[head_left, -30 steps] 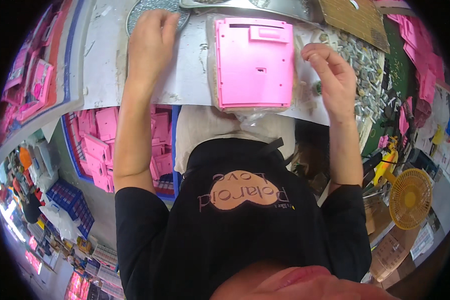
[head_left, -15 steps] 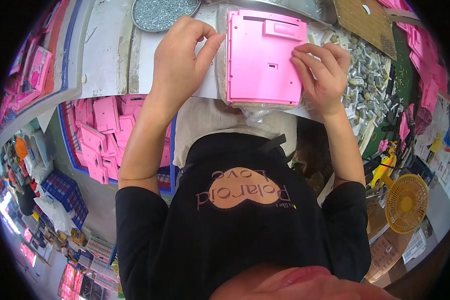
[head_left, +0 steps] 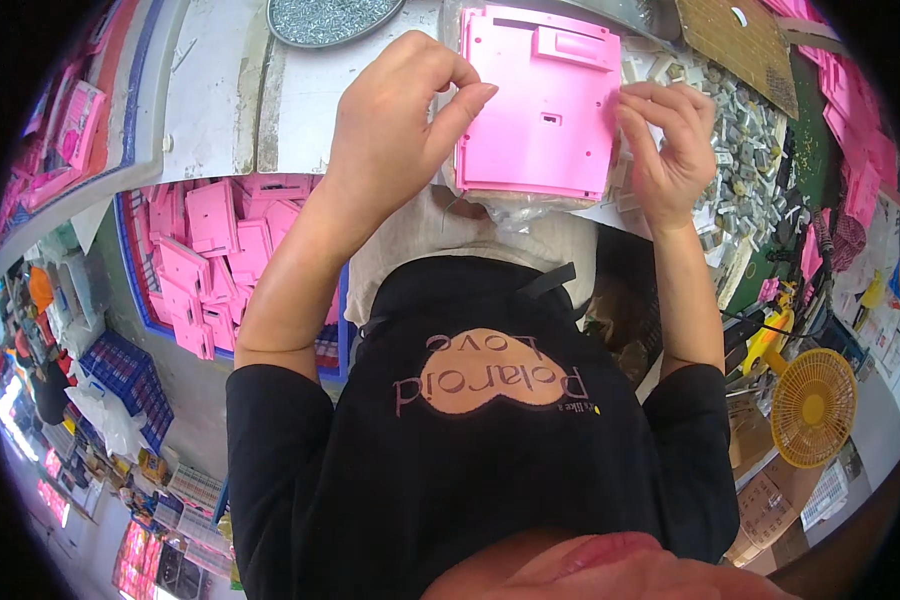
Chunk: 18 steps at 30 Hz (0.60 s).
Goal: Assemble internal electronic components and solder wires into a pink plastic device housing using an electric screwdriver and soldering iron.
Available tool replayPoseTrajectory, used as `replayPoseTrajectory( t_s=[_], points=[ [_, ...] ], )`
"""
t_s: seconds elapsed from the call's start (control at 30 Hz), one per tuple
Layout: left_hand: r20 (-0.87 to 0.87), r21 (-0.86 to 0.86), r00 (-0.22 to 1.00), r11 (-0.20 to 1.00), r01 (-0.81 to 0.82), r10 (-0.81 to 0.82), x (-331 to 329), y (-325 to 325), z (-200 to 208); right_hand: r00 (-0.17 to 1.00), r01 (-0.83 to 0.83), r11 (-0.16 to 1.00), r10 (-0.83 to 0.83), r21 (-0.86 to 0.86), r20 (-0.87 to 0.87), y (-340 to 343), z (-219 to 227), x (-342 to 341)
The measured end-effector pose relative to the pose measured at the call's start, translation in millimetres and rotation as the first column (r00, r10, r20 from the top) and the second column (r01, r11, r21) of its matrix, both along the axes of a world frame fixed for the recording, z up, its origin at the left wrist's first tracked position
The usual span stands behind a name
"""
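Note:
A flat pink plastic panel (head_left: pixel 515 130) with a raised block and a small slot lies on a plastic-wrapped pad (head_left: pixel 500 203) at the edge of the work table. Over the panel's left side is my left hand (head_left: pixel 400 115), thumb and forefinger pinched together. Anything between those fingertips is too small to make out. My right hand (head_left: pixel 675 150) hovers beside the panel's right edge, its thumb against the bent fingers. What it holds, if anything, is hidden.
A round metal tray (head_left: pixel 332 18) of small screws sits at the far left. Many small white and grey parts (head_left: pixel 740 165) are heaped on the right. Below the table, a blue crate (head_left: pixel 135 270) holds pink panels. A yellow fan (head_left: pixel 813 405) stands at right.
My left hand has moved right, its fingertips now over the panel's left side. My right hand has shifted right, away from the panel's edge. The whole view has moved slightly.

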<state>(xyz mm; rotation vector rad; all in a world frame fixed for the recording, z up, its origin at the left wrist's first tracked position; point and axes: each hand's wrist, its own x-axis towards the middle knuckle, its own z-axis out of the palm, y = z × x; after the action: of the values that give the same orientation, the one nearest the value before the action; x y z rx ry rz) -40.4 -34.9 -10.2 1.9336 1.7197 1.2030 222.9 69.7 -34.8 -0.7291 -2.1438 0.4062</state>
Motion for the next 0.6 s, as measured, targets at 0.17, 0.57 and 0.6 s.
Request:
replayPoseTrajectory(
  t_s=[0.17,0.57,0.6],
  points=[
    [0.005,-0.003,1.0,1.0,-0.002,0.002,-1.6,-3.6,-2.8,1.0,-0.003,0.997,0.001,-0.078,-0.029,-18.7,-2.1,9.6],
    [0.078,0.061,0.995,0.996,0.061,-0.066,19.0,0.5,-4.4,0.999,0.026,0.997,-0.023,-0.067,0.047,-41.6,-14.5,6.6],
    [0.055,0.093,0.993,0.991,0.095,-0.1,22.1,5.9,-2.2,0.998,0.025,0.996,-0.021,-0.082,0.051,-42.1,-13.8,7.5]
  ],
)
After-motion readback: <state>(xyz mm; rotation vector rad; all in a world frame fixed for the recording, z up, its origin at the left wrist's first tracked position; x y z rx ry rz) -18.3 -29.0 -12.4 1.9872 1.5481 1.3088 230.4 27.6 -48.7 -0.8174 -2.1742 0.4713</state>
